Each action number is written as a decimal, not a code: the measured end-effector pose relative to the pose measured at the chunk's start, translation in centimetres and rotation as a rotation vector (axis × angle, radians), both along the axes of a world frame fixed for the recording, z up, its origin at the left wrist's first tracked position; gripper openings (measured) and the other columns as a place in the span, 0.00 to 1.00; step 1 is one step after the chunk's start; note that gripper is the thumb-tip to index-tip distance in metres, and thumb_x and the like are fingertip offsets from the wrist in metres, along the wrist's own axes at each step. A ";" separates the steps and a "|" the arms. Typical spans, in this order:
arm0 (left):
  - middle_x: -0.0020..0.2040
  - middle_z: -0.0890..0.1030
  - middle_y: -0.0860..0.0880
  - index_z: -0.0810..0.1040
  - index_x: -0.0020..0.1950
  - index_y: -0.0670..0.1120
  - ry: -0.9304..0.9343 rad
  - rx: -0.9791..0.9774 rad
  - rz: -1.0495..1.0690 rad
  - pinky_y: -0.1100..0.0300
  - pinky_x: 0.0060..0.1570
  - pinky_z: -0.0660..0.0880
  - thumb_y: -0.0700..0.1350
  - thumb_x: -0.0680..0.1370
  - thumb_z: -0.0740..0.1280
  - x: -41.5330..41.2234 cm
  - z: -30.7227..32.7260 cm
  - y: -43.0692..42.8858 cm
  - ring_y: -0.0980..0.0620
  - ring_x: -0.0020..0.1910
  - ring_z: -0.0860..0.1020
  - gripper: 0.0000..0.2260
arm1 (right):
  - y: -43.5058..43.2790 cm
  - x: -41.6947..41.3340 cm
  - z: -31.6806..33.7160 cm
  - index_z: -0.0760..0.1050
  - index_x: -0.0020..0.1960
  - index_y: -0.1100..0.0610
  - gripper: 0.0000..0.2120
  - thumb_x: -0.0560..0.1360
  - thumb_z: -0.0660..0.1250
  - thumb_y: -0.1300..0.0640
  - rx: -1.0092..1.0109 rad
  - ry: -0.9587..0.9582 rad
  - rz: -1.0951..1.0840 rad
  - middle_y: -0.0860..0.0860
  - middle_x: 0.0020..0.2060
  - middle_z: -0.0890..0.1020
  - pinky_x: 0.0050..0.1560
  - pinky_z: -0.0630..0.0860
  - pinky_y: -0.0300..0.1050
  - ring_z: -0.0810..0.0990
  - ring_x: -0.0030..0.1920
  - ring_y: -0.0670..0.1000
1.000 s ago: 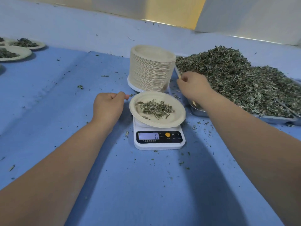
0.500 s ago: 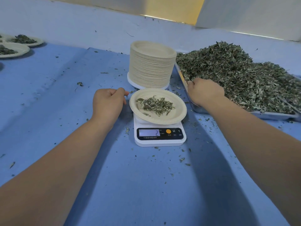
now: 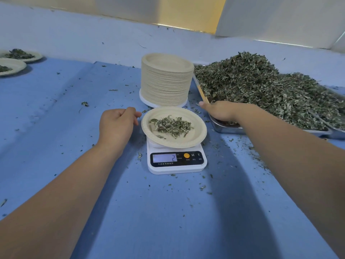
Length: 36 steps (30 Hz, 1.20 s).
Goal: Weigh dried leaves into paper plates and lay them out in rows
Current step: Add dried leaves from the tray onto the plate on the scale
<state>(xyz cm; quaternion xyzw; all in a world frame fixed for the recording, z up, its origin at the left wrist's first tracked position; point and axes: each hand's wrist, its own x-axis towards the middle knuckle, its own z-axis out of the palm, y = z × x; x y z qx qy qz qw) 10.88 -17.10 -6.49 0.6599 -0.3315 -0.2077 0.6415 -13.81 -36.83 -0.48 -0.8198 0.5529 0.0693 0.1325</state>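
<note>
A round beige paper plate [image 3: 196, 136] of dried green leaves [image 3: 170, 125] sits on a white digital scale [image 3: 177, 166] between the hands; left hand [image 3: 117, 124] curled, empty, just beside its rim; right hand [image 3: 222, 111] dips into the steel tray [image 3: 224, 128] corner, grip hidden.

We see only hands and forearms of person. Left forearm [image 3: 56, 202] fills lower left of frame, bare along whole visible length, broad at bottom edge, narrowing to wrist. Left hand [image 3: 116, 124], left of centre, bare; we make out knuckles [image 3: 119, 113] along upper edge. Right forearm [image 3: 298, 165] runs in from lower right edge, likewise bare, same taper toward wrist. Right hand [image 3: 222, 112], right of centre, bare; we note short thumbnail [image 3: 201, 103] at its left tip.
</note>
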 end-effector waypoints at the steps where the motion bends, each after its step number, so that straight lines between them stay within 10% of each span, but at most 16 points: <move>1: 0.42 0.87 0.57 0.75 0.26 0.44 0.002 -0.007 -0.004 0.51 0.56 0.79 0.49 0.76 0.64 0.1 0.0 0.0 0.62 0.42 0.82 0.19 | 0.1 -0.3 0.2 0.79 0.61 0.58 0.45 0.77 0.39 0.25 0.001 0.001 0.028 0.63 0.63 0.77 0.62 0.70 0.55 0.78 0.59 0.59; 5: 0.42 0.87 0.55 0.75 0.29 0.41 0.007 -0.053 0.001 0.52 0.51 0.79 0.50 0.78 0.64 0.2 -0.2 -0.1 0.61 0.40 0.82 0.20 | -0.2 -2.2 0.8 0.72 0.35 0.57 0.36 0.79 0.45 0.28 -0.055 -0.147 0.023 0.53 0.26 0.75 0.38 0.68 0.46 0.74 0.30 0.55; 10: 0.42 0.87 0.54 0.75 0.28 0.42 0.003 -0.058 -0.013 0.51 0.48 0.80 0.51 0.79 0.64 0.3 -0.3 -0.2 0.59 0.40 0.82 0.21 | -0.2 -4.1 -0.2 0.81 0.57 0.59 0.34 0.83 0.46 0.35 -0.231 -0.150 0.023 0.58 0.50 0.83 0.53 0.73 0.51 0.80 0.57 0.61; 13: 0.42 0.87 0.55 0.75 0.28 0.44 0.000 -0.042 -0.007 0.48 0.52 0.80 0.51 0.77 0.64 0.3 -0.3 -0.1 0.56 0.41 0.83 0.20 | 0.4 -3.2 -0.9 0.71 0.73 0.56 0.34 0.83 0.44 0.34 -0.051 -0.050 -0.014 0.58 0.73 0.72 0.68 0.66 0.53 0.71 0.70 0.61; 17: 0.42 0.87 0.54 0.75 0.25 0.47 0.009 -0.043 -0.011 0.45 0.56 0.80 0.51 0.77 0.64 0.2 0.0 0.2 0.54 0.45 0.84 0.21 | 0.6 -1.9 -1.5 0.76 0.45 0.56 0.27 0.84 0.50 0.38 -0.151 -0.208 -0.017 0.57 0.46 0.80 0.43 0.67 0.48 0.76 0.44 0.57; 20: 0.42 0.87 0.54 0.75 0.24 0.47 0.007 -0.042 -0.015 0.44 0.58 0.80 0.51 0.76 0.64 0.1 0.0 0.2 0.54 0.47 0.84 0.20 | 1.2 -2.1 -1.8 0.78 0.45 0.61 0.21 0.80 0.60 0.44 -0.408 -0.329 -0.058 0.54 0.35 0.79 0.34 0.68 0.44 0.76 0.36 0.57; 26: 0.42 0.87 0.54 0.75 0.25 0.46 0.003 -0.040 -0.015 0.45 0.58 0.80 0.50 0.76 0.64 0.1 0.1 0.2 0.54 0.47 0.84 0.19 | 2.5 -1.3 -1.7 0.71 0.72 0.50 0.40 0.75 0.45 0.23 -0.172 -0.049 -0.064 0.57 0.64 0.78 0.63 0.72 0.56 0.74 0.65 0.61; 31: 0.41 0.87 0.55 0.75 0.24 0.46 -0.003 -0.029 -0.017 0.44 0.58 0.80 0.49 0.76 0.64 0.1 0.1 0.2 0.56 0.46 0.84 0.20 | 2.6 -1.4 -2.1 0.73 0.34 0.57 0.33 0.79 0.52 0.31 -0.277 -0.122 -0.041 0.55 0.31 0.78 0.37 0.71 0.48 0.79 0.37 0.58; 36: 0.41 0.87 0.54 0.74 0.23 0.47 -0.011 -0.033 -0.023 0.45 0.57 0.80 0.50 0.74 0.63 0.1 0.2 0.3 0.55 0.46 0.84 0.19 | 2.9 -1.5 -2.0 0.70 0.29 0.57 0.32 0.79 0.56 0.34 -0.277 -0.241 -0.074 0.53 0.24 0.76 0.37 0.76 0.48 0.76 0.29 0.57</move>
